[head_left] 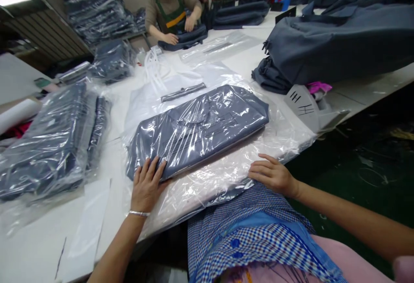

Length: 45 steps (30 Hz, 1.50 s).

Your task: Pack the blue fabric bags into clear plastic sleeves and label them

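A folded dark blue garment in a clear plastic bag (pixel 207 123) lies in front of me on the white table (pixel 123 188). My left hand (pixel 147 183) rests with spread fingers on the bag's near left corner. Over the loose plastic at the near edge, my right hand (pixel 271 174) lies with its fingers stretched out, apart from the garment. The bag's loose plastic film (pixel 207 179) spreads toward me and hangs at the table edge. Just beyond the garment is a dark narrow strip (pixel 183 92) on white plastic sheets (pixel 145 91).
Bagged dark garments (pixel 48 132) are stacked at left, with more piled (pixel 100 15) behind. A heap of dark blue garments (pixel 339 45) fills the right side near a marked white card (pixel 300 106). Across the table, a co-worker (pixel 174 7) handles dark cloth (pixel 184 37).
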{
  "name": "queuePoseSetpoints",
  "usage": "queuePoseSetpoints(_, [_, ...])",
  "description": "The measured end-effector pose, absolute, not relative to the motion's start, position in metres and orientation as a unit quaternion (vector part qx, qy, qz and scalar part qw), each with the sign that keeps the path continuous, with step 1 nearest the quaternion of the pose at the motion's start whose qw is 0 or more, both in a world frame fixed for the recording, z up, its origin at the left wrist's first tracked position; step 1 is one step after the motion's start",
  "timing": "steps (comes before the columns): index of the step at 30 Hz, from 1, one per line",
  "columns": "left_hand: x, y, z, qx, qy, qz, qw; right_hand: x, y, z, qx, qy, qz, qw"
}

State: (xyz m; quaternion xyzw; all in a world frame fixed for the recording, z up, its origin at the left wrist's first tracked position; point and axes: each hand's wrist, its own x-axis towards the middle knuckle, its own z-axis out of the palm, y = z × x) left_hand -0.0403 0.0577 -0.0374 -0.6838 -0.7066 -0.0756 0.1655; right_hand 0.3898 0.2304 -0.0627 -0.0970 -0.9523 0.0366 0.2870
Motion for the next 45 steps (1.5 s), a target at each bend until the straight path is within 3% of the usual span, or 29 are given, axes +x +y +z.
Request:
queuePoseSetpoints(6, [-0.043, 0.059, -0.04, -0.69, -0.697, -0.071, 0.183, 0.379, 0.262, -0.003, -0.067, -0.944, 0.05, 0.32])
queuePoseSetpoints(11, [-0.048, 0.058, -0.041, -0.696, -0.69, -0.042, 0.193, 0.319, 0.307, 0.028, -0.134, -0.934, 0.035, 0.329])
queuePoseSetpoints(18, [-0.05, 0.058, -0.033, -0.704, -0.688, -0.011, 0.178, 0.244, 0.382, -0.002, -0.175, -0.974, 0.077, 0.124])
queuePoseSetpoints(22, [-0.045, 0.054, -0.005, -0.706, -0.701, -0.044, 0.092, 0.244, 0.386, -0.017, -0.172, -0.971, 0.089, 0.142])
queuePoseSetpoints(26, [-0.018, 0.036, 0.024, -0.635, -0.752, -0.171, 0.041, 0.246, 0.385, -0.021, -0.173, -0.97, 0.087, 0.144])
queuePoseSetpoints(33, [0.04, 0.011, 0.014, -0.628, -0.764, -0.094, 0.119, 0.245, 0.386, -0.022, -0.178, -0.969, 0.082, 0.15])
queuePoseSetpoints(39, [0.005, 0.01, 0.023, -0.586, -0.777, -0.157, 0.166, 0.246, 0.386, -0.023, -0.177, -0.967, 0.091, 0.161])
queuePoseSetpoints(45, [-0.03, 0.042, 0.065, -0.533, -0.824, -0.191, -0.01, 0.247, 0.388, -0.03, -0.19, -0.96, 0.101, 0.181])
